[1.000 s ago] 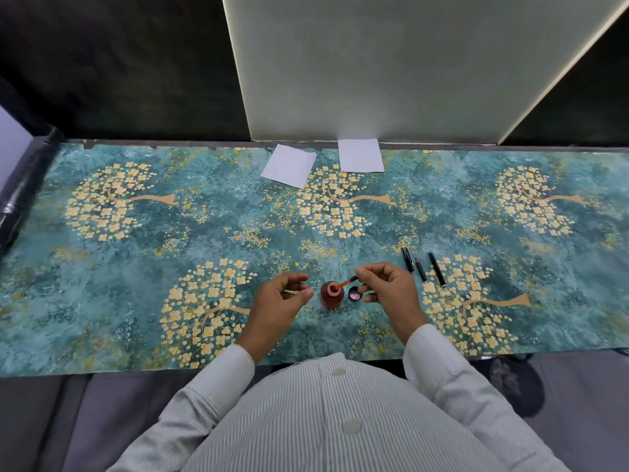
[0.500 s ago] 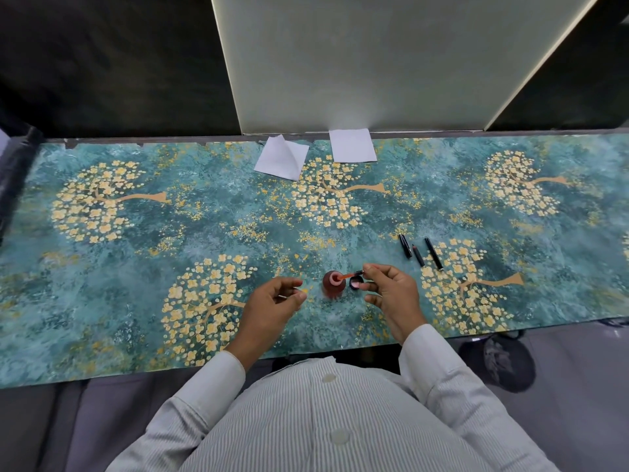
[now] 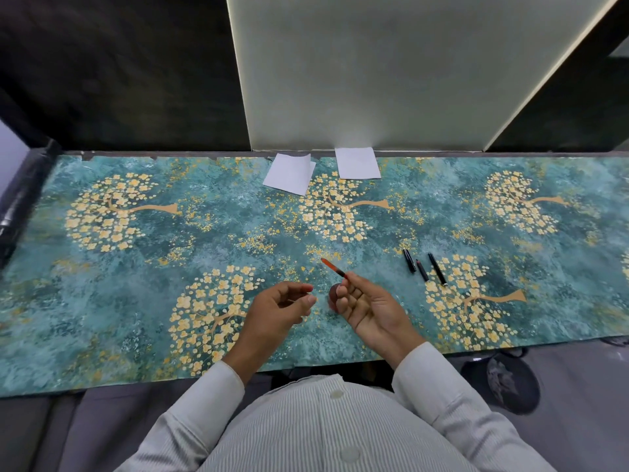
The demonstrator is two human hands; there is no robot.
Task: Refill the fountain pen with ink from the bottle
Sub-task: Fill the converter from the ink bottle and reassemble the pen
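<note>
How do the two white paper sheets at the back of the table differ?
The left sheet lies turned at an angle, and a second edge shows at its right side, so it looks folded or doubled. The right sheet lies nearly square to the table's back edge and looks single and flat. Both are white, blank and similar in size.
</note>
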